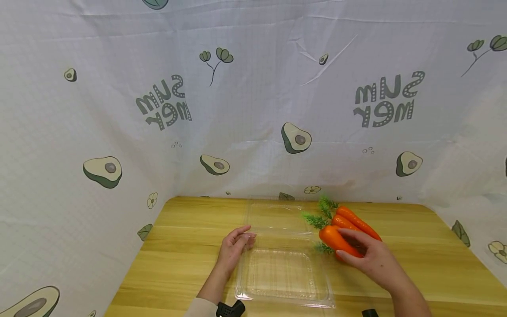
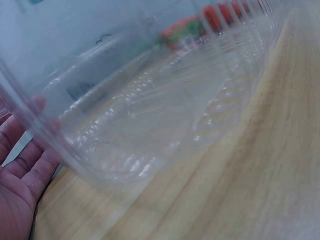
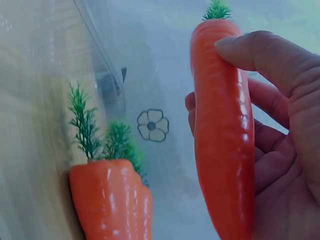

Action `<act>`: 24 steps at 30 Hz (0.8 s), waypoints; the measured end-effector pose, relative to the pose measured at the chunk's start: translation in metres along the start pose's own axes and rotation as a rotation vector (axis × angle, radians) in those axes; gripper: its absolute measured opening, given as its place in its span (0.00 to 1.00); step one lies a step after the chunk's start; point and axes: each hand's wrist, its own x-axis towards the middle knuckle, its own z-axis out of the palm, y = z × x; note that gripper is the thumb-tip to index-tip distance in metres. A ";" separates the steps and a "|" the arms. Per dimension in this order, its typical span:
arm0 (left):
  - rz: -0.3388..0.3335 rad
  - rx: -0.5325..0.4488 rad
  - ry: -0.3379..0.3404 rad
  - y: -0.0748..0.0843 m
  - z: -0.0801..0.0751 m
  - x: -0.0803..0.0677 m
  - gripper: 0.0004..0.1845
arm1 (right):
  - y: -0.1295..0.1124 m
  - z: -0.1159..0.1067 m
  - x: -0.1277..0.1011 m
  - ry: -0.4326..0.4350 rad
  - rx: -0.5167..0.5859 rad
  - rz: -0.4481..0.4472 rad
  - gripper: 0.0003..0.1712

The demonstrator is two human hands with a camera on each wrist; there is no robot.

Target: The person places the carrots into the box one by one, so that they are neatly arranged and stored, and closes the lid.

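My right hand (image 1: 376,259) grips an orange carrot (image 3: 220,115) with a short green top, its thumb on the upper end and its fingers behind. Other carrots (image 1: 358,222) with feathery green tops (image 3: 82,122) lie together on the table beneath and beyond it. A clear plastic clamshell box (image 1: 285,300) lies unfolded left of the carrots, its lid half (image 1: 277,220) toward the back. At the box's left side is my left hand (image 1: 231,251), its fingers loosely extended against the clear wall near the fold.
The wood-grain table (image 1: 170,264) runs under everything. A white curtain (image 1: 253,101) printed with avocados and flowers hangs behind and along both sides. Black wrist-worn devices (image 1: 231,309) show at the bottom edge.
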 end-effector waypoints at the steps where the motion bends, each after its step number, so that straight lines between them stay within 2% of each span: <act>1: 0.000 0.000 -0.001 0.000 0.000 0.000 0.22 | -0.001 0.001 0.000 0.009 0.007 -0.021 0.35; 5: 0.006 0.000 -0.005 0.000 0.000 0.000 0.23 | -0.007 0.006 -0.001 0.028 0.031 -0.066 0.33; 12: 0.018 -0.004 -0.001 -0.001 0.000 -0.001 0.23 | -0.014 0.018 -0.001 0.037 0.062 -0.069 0.30; 14: 0.015 -0.006 0.004 -0.001 0.000 -0.001 0.23 | -0.016 0.022 -0.001 0.047 0.066 -0.100 0.29; 20: 0.010 -0.007 0.015 -0.002 0.002 0.000 0.22 | -0.020 0.035 0.001 0.091 0.081 -0.279 0.25; 24: 0.016 0.005 0.023 -0.002 0.003 0.000 0.22 | -0.023 0.044 0.001 0.081 0.083 -0.304 0.24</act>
